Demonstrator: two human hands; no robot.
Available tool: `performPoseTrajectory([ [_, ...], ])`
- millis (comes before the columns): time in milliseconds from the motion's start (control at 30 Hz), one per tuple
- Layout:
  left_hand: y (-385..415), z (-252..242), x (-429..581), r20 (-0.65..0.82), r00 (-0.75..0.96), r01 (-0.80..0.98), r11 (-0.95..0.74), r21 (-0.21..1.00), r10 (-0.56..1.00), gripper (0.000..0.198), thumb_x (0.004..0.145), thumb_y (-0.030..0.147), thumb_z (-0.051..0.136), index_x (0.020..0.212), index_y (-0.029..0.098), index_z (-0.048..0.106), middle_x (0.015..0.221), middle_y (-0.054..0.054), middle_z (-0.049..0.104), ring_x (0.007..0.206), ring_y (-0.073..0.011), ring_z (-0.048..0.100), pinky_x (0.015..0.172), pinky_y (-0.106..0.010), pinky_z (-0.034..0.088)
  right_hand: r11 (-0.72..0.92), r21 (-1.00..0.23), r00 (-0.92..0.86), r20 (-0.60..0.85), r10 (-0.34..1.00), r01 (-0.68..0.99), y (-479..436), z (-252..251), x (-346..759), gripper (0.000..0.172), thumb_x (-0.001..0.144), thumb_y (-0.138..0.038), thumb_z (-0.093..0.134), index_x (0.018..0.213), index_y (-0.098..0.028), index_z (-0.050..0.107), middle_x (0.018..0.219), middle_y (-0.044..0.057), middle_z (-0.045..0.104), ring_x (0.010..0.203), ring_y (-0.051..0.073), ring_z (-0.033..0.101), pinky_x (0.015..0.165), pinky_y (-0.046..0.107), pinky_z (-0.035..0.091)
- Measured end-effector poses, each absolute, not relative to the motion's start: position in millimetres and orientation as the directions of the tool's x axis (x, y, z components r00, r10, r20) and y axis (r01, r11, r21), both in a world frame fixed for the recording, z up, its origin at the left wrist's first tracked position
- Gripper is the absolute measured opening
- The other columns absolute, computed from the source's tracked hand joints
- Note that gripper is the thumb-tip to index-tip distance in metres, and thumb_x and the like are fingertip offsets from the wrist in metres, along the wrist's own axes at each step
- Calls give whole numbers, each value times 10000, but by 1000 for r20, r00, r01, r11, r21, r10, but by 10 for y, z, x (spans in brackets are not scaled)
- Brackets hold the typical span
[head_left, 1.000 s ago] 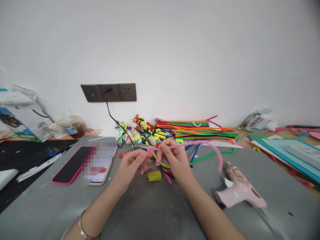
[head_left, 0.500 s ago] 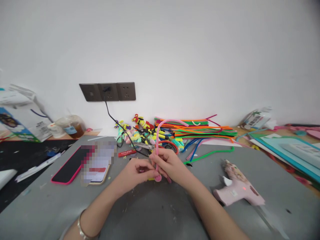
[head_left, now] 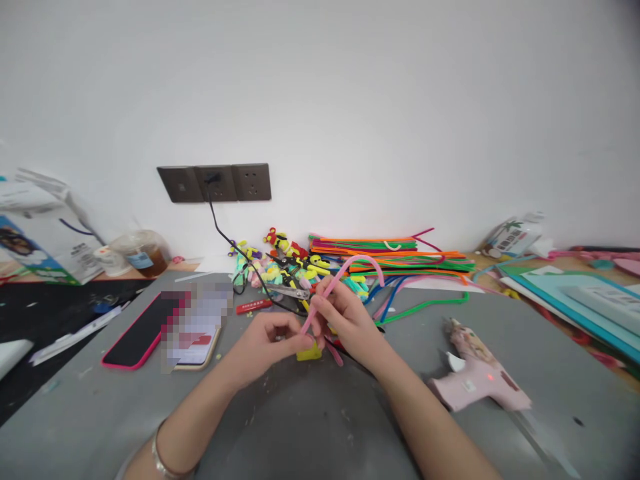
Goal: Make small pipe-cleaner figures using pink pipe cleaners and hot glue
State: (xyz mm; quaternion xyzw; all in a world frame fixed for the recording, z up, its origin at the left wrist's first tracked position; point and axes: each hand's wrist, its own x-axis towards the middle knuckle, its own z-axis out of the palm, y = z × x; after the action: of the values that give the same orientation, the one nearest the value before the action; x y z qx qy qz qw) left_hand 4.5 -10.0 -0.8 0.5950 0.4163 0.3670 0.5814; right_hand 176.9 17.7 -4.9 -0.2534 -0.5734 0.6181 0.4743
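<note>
A pink pipe cleaner [head_left: 354,261] rises between my hands and curls over to the right at its top. My left hand [head_left: 275,339] pinches its lower end between thumb and fingertips. Higher up, my right hand [head_left: 345,320] has thumb and fingers closed on the same stem. Under the fingers, a small yellow piece [head_left: 309,352] lies on the grey mat, partly covered. A short pink strip [head_left: 335,355] shows below my right hand. Scissors [head_left: 289,291] lie just behind the hands.
Bundles of coloured pipe cleaners [head_left: 400,257] and small pipe-cleaner figures [head_left: 285,243] line the wall. A pink glue gun [head_left: 480,373] lies at right. Two phones, one a pink-cased phone [head_left: 143,333], lie at left. A black cord [head_left: 235,247] runs down from the wall sockets [head_left: 215,183].
The pink pipe cleaner has tilted to the right and its curved top is lower. Its coiled lower end is now hidden by my left fingers. The yellow piece shows more.
</note>
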Motion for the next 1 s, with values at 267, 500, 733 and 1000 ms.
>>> performPoseTrajectory([
  [267,-83,6,35,57,117,-112,-44,993,992,393,761,487,783,649,162,592,519,80,393,489,-67,299,484,-207,235,234,-901,-267,343,901,-366,171,-43,1742,325,911,-398,674,747,-219,457,589,-46,674,470,101,630,465,199,399],
  [500,-75,-12,35,153,-55,-210,-161,964,987,349,744,451,810,647,165,635,582,55,467,516,-72,356,480,-201,269,234,-914,-269,329,905,-332,102,-48,1669,315,887,-379,703,713,-221,494,636,-10,718,501,125,644,504,241,512],
  [733,-68,-71,46,139,-155,-358,-187,915,978,300,725,381,836,656,170,635,625,48,494,546,-77,385,500,-187,339,176,-945,-382,276,882,-277,21,-141,1553,248,890,-365,684,749,-209,552,721,12,721,583,140,673,576,265,534],
  [1000,-63,-45,84,18,-82,-392,-49,918,996,376,693,457,845,652,163,614,603,39,488,563,-90,415,491,-182,369,126,-942,-288,220,932,-310,98,-95,1576,321,844,-456,709,739,-209,533,679,-13,691,536,113,632,536,230,490],
])
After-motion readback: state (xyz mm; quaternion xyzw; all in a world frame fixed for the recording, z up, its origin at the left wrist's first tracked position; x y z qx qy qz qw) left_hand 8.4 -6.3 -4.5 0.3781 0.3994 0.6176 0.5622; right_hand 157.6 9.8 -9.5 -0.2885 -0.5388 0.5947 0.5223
